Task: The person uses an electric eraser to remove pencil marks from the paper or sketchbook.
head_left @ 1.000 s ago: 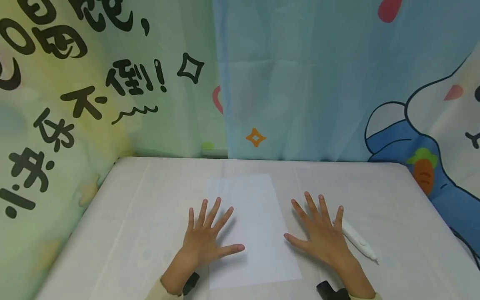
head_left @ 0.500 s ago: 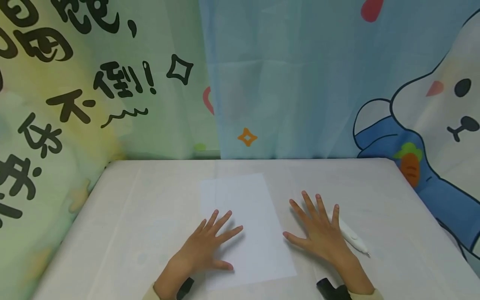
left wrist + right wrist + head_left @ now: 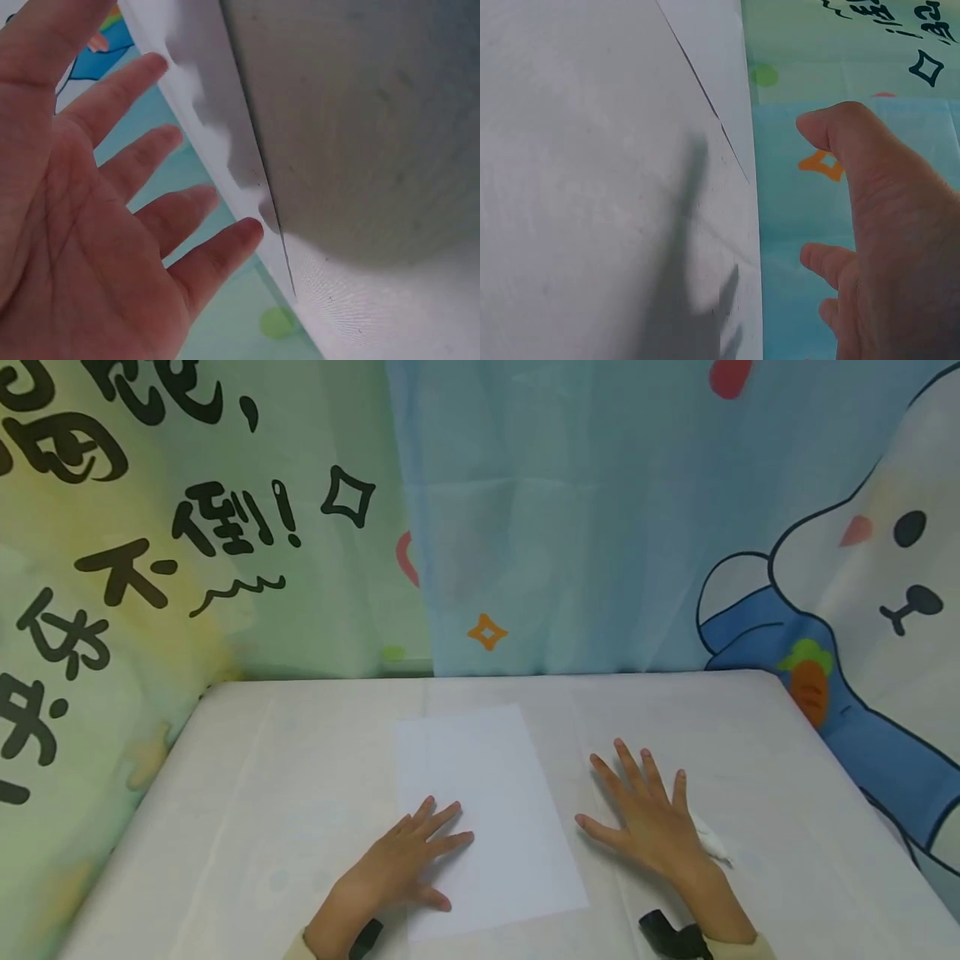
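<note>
A blank white sheet of paper [image 3: 498, 814] lies on the white-covered table. Over its lower left edge is my left hand [image 3: 405, 867], fingers spread and slanting toward the sheet. In the left wrist view the palm of that hand [image 3: 105, 210] shows, holding nothing, with finger shadows on the paper [image 3: 232, 135]. To the right of the sheet my right hand [image 3: 651, 828] has its fingers spread, nothing in them. It partly hides a white pen-like tool [image 3: 711, 842]. The right wrist view shows the thumb of the right hand [image 3: 877, 172] apart from the table surface.
A white cloth covers the table [image 3: 300, 752]. Behind it hangs a printed curtain [image 3: 570, 552], green with lettering on the left and blue with a cartoon animal on the right. A dark wrist camera [image 3: 671, 935] sits on the right wrist.
My left hand has moved lower and turned, its fingers now slanting to the right. The right hand stays spread and covers more of the pen-like tool. The head view has shifted slightly.
</note>
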### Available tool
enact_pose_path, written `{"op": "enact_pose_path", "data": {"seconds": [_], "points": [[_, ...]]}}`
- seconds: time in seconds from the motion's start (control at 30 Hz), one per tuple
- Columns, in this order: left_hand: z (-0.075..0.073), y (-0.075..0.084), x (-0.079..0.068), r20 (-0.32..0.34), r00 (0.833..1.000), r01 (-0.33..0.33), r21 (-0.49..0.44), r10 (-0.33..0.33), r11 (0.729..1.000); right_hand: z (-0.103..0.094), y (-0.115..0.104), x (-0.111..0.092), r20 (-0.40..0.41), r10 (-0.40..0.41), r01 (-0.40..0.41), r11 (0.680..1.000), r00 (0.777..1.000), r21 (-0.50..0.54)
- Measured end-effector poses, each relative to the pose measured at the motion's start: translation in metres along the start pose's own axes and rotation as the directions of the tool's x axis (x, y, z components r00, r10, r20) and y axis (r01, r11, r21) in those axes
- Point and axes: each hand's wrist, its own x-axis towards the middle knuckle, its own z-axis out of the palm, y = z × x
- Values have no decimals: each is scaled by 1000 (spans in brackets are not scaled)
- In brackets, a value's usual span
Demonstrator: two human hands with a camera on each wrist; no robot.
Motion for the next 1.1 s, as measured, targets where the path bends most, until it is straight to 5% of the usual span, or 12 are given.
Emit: {"op": "enact_pose_path", "data": {"seconds": [0.27,1.1], "points": [[3,-2,-4,17,1000,19,-115,-17,993,-4,7,-2,-12,-4,4,1000,1000,-10],[-1,2,-1,-6,1000,-18,-93,17,995,-25,49,-19,52,93,-95,995,994,42]]}}
